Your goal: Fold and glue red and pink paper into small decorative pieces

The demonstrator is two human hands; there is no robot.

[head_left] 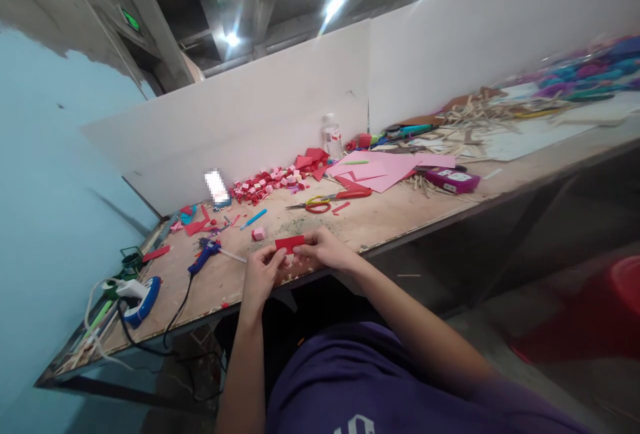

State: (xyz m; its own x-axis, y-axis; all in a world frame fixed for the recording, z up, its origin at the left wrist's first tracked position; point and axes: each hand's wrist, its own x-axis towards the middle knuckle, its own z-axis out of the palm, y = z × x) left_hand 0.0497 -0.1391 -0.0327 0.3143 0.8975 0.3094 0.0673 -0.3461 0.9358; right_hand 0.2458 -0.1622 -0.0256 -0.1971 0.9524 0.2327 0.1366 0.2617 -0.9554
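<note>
One red paper piece [289, 243] is located to the right of the blue glue gun [204, 256], which is the reference for all positions below. Count: one glue gun; one blue pen [254, 219], right and farther back; one pink-and-red cube [258, 234], right; one pair of scissors [316, 205], farther right and back; one clear bottle [331, 135], far back right; one blue-and-white power socket [143, 302], left and nearer. The heaped cubes [270, 181], back right, are too many to count. The bottle's red label and the purple box [453, 179], far right, carry markings too small to read. Both hands are narrow, holding the paper piece: the left hand [262, 271] pinches its left end, the right hand [323, 249] its right end. Thumbs lie on the near face. The left forearm rises almost straight up; the right forearm slants inward from the lower right.
</note>
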